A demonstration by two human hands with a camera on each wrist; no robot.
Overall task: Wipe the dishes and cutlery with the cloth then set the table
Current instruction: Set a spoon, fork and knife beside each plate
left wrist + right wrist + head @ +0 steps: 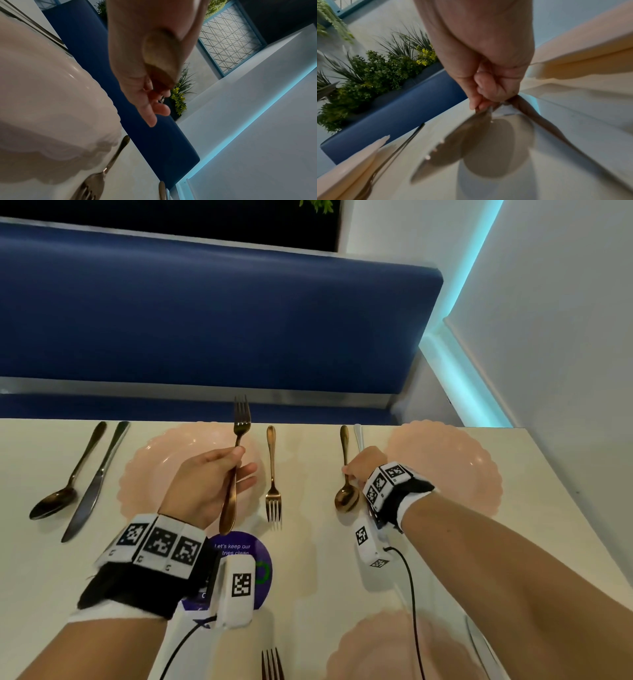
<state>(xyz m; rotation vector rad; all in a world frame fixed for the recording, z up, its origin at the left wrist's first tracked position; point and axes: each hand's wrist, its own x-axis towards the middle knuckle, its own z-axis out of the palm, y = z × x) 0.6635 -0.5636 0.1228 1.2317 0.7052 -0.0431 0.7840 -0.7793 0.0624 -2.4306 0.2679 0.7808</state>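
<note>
My left hand (239,463) grips a gold fork (241,414) by its handle and holds it upright, tines up, above the far left pink plate (150,470). In the left wrist view the fork's handle end (159,58) lies against my palm. My right hand (350,470) is down on the table with its fingers curled round the handle of a gold spoon (346,499). A silver knife (358,436) lies right beside the spoon and runs under the hand. In the right wrist view the spoon bowl (453,142) is blurred and the knife (556,132) sticks out beside it. No cloth is in view.
A second gold fork (273,474) lies between the two far plates. Left of the left plate lie a spoon (54,501) and a knife (92,487). Another pink plate (455,467) sits far right. A third plate (376,645) and a fork (272,662) are near me. A blue bench (219,320) runs behind the table.
</note>
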